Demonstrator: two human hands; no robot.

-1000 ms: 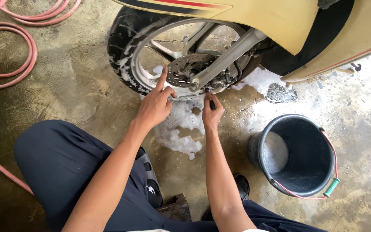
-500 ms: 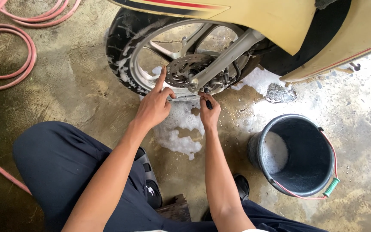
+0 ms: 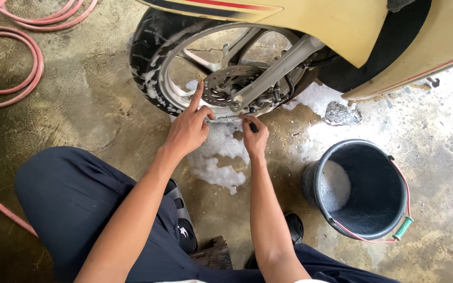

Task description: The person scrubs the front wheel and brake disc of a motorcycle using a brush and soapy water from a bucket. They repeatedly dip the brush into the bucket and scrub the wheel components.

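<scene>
From the head camera, the person crouches beside a motorbike's front wheel, knees wide so both arms reach between them to the bottom of the rim. The left hand rests against the rim's lower edge with its index finger stretched up toward the brake disc — it seems placed to brace the hand rather than to hold anything, and its grip is loose and empty, the other fingers only curled. The right hand pinches a small dark tool, apparently a little brush, its tip at the wheel just below the disc; the grip is narrow, closed on that tool. Soap foam lies on the wet concrete floor directly under the hands. A black bucket with suds stands near on the right, within reach, while a pink hose lies coiled well apart at the left.
</scene>
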